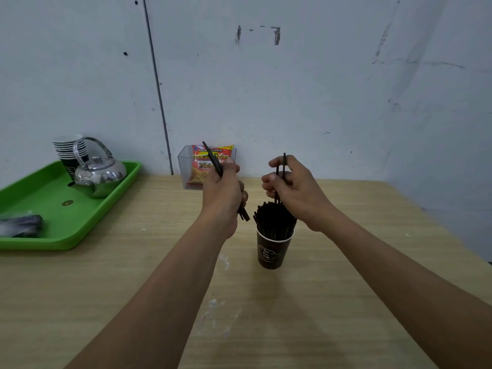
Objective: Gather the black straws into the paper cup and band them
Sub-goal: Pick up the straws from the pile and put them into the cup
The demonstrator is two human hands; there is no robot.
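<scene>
Dark brown paper cup point(271, 251) stands on the wooden tabletop point(133, 275), packed with thin black plastic straws point(275, 219). Right hand point(295, 187) pinches two upright straws point(284, 162) directly above the cup, long axis vertical, so it's nearer. Left hand point(223, 193) grips a tilted straw bunch point(213, 158) just left of the cup.

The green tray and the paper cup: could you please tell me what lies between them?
In the head view, only bare wooden table lies between the green tray and the paper cup; the left forearm crosses above it.
</scene>
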